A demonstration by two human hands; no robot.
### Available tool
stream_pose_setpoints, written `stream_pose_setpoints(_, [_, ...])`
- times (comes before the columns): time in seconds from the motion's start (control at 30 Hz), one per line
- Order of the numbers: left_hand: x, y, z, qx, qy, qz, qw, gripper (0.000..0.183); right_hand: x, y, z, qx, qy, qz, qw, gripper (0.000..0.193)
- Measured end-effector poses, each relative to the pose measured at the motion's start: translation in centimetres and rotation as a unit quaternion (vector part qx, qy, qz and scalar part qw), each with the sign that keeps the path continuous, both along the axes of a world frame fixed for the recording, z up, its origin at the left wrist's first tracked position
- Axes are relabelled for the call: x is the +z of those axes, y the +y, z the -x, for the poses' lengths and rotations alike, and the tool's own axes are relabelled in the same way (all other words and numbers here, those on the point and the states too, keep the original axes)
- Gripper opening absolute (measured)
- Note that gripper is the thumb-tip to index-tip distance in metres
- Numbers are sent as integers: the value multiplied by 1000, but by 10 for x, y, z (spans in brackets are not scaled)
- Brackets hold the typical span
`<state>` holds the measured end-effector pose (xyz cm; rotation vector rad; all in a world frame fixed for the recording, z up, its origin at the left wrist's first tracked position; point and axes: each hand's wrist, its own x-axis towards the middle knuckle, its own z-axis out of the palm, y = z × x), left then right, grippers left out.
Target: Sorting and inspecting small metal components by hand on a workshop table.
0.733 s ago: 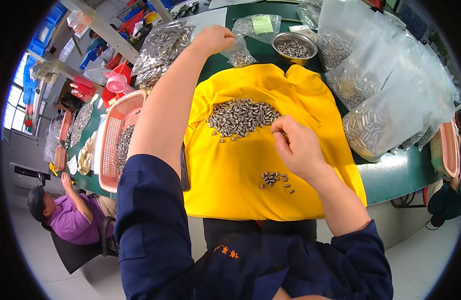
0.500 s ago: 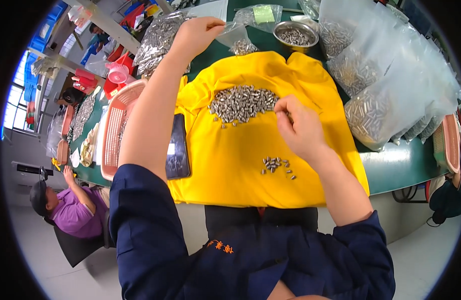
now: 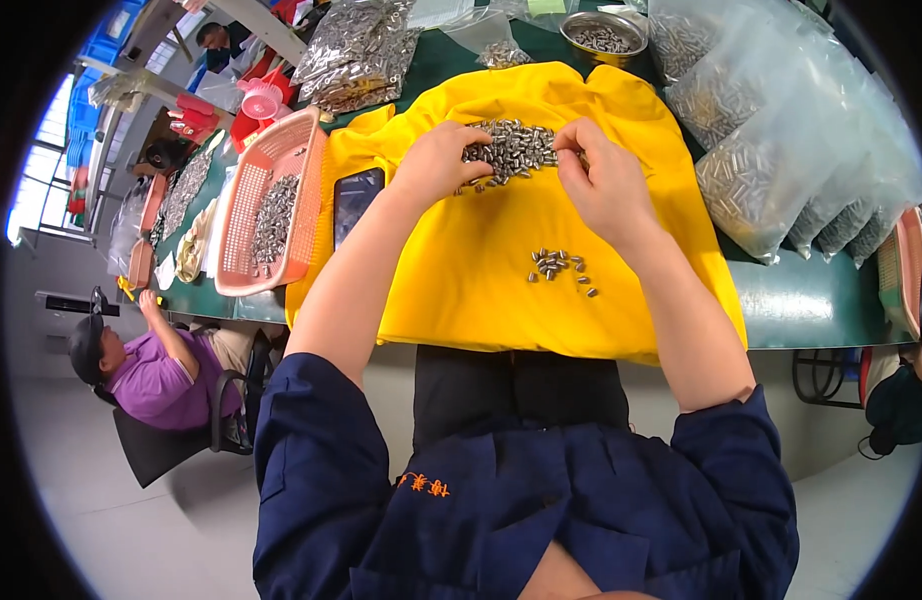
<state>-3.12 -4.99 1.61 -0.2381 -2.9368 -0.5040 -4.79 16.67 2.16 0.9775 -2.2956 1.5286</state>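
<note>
A heap of small shiny metal pins (image 3: 518, 150) lies on a yellow cloth (image 3: 471, 275). At the heap's left edge is my left hand (image 3: 439, 165), its thumb and fingers apart and curved around the nearest pins. My right hand (image 3: 606, 180) meets the right edge with thumb and fingertips drawn together; what they pinch is hidden. Closer to me on the cloth lies a small loose group of similar pins (image 3: 553, 263). Beyond the cloth, a clear plastic bag (image 3: 503, 52) holds more small metal parts.
A pink basket (image 3: 311, 215) of metal parts and a dark phone (image 3: 356, 205) stand left. Behind them lies a large bag of parts (image 3: 356, 55). A metal bowl (image 3: 606, 38) is at the back, bulging bags (image 3: 751, 190) at right. A person in purple (image 3: 171, 375) sits at left.
My left hand has come down from the clear bag at the back to the heap's left edge. My right hand stays by the heap's right side. The whole view has shifted.
</note>
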Motion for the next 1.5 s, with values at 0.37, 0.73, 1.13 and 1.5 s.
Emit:
stream_pose_setpoints(0.37, [-2,16,-4,92,2,-31,995,18,-9,-4,1,40,-79,-17,996,8])
stream_pose_setpoints(0.73, [-13,20,-6,126,86,-267,951,16,-11,-12,-2,13,-88,-6,996,7])
stream_pose_setpoints(1.13, [-20,72,-20,-61,269,-307,911,13,-11,0,14,-67,105,0,992,10])
stream_pose_setpoints(1.5, [-16,75,-25,-92,231,-358,900,11,-17,2,20,-86,46,-37,995,8])
